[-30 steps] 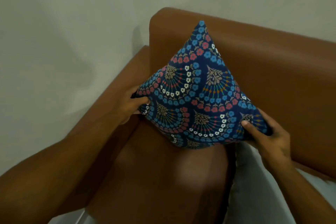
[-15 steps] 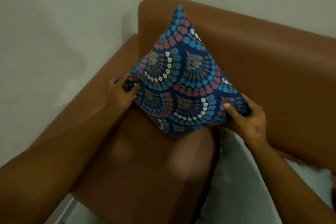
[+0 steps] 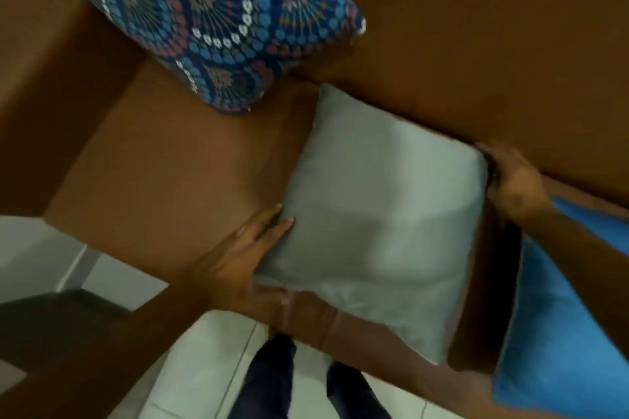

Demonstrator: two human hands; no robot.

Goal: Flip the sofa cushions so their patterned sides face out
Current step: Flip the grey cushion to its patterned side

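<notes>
sofa (image 3: 163, 160): brown, fills the view | grey cushion (image 3: 381, 214): plain face up, mid-seat, against the backrest | patterned cushion (image 3: 218, 17): sofa's left corner, pattern facing out | blue cushion (image 3: 561, 316): right, just beside grey | left hand (image 3: 238, 258): fingers straight against grey cushion's left edge | right hand (image 3: 510, 180): fingers curled round its far right corner

- Grey cushion (image 3: 381, 214) lies plain side up on the sofa (image 3: 170, 163).
- Left hand (image 3: 245, 258) presses its left edge, fingers straight.
- Right hand (image 3: 510, 180) grips the far corner (blurred).
</notes>
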